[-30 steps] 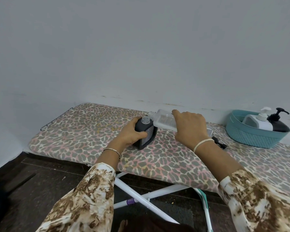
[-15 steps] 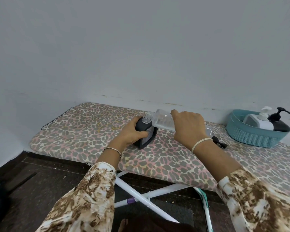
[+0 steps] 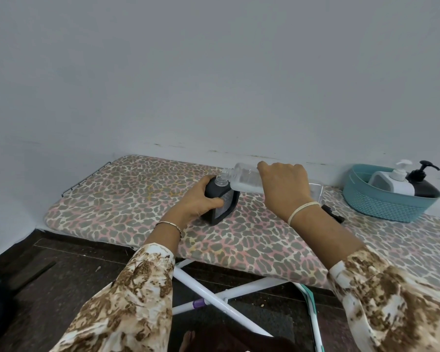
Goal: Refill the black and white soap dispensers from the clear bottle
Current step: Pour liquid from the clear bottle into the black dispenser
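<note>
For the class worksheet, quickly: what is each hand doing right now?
Left hand: grips the open black soap dispenser.
Right hand: grips the tilted clear bottle.

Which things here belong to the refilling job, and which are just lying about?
In the job: clear plastic bottle, tipped by the right hand; black square dispenser, gripped by the left hand; white pump dispenser, probably next.
Lying about: teal woven basket; black pump bottle in it; clear plastic tray; leopard-print ironing board.
</note>
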Demonstrator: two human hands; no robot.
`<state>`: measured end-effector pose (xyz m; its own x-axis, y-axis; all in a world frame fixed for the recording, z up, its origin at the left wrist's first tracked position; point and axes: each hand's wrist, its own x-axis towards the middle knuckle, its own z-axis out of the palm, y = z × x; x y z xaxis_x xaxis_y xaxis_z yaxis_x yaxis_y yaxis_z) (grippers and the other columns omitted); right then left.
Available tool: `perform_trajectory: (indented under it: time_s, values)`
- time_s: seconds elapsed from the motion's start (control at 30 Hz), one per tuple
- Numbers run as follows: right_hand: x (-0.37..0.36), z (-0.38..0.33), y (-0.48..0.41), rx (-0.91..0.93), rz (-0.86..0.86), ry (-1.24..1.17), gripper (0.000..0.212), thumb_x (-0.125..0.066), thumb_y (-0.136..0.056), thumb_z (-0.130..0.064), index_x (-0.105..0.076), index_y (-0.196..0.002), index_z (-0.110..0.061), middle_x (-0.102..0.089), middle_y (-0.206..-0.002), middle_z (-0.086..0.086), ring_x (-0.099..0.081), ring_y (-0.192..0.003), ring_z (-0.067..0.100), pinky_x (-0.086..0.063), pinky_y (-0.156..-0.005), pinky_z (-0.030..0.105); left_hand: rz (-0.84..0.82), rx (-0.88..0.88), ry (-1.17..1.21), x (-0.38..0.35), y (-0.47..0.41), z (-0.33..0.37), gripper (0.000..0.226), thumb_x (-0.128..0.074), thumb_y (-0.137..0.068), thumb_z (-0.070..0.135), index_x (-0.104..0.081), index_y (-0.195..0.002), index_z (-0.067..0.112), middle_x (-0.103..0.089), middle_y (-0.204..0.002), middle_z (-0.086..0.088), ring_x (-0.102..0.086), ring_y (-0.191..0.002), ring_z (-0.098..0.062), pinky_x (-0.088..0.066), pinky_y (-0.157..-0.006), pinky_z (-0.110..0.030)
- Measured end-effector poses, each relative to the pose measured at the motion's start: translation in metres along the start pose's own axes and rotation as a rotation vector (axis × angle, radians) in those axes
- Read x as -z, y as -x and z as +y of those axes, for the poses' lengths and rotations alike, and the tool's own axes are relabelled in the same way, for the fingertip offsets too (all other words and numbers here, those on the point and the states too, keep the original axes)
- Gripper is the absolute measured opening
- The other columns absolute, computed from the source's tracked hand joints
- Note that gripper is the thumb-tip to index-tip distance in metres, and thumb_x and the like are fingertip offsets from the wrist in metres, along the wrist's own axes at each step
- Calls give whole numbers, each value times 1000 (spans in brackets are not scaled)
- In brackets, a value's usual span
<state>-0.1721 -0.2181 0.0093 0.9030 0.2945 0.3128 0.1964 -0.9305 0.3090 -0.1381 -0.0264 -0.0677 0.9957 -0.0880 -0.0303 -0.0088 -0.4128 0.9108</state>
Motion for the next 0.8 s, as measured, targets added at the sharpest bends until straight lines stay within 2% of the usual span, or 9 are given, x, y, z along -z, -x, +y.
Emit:
perform_trajectory:
  time_s: [0.4,0.53,0.6,0.8]
  values:
    - [0,0,-1,2,-8,13,29,-54,-78,-1,-34,-93,-16,-36,-61,-4,-29,-50,12,-30,-65,29,-36,22,-36,3,-3,0,71,-66,-81,4,-34,-142,21,-58,-117,-5,-58,-98,-20,-47,-79,-27]
    - [-1,-1,-1,2,-9,9,29,-54,-78,-1,-34,-93,-16,-35,-61,-4,-28,-50,12,-29,-66,30,-56,34,-81,4,-4,1,71,-65,-83,4,-31,-142,23,-56,-115,-5,-57,-85,-15,-45,-60,-20]
    - [-1,-1,-1,1,-12,12,28,-54,-78,-1,-34,-92,-16,-35,-61,-4,-28,-50,12,-29,-66,29,-62,46,-89,5,-4,2,69,-63,-84,3,-31,-141,24,-55,-115,-4,-56,-83,-14,-44,-56,-20]
    - [3,-1,-2,16,-5,17,27,-53,-79,-1,-35,-92,-16,-34,-62,-4,-30,-51,14,-29,-67,30,-71,92,-61,6,-5,2,73,-64,-82,3,-31,-142,28,-54,-125,-6,-57,-105,-29,-55,-76,-41]
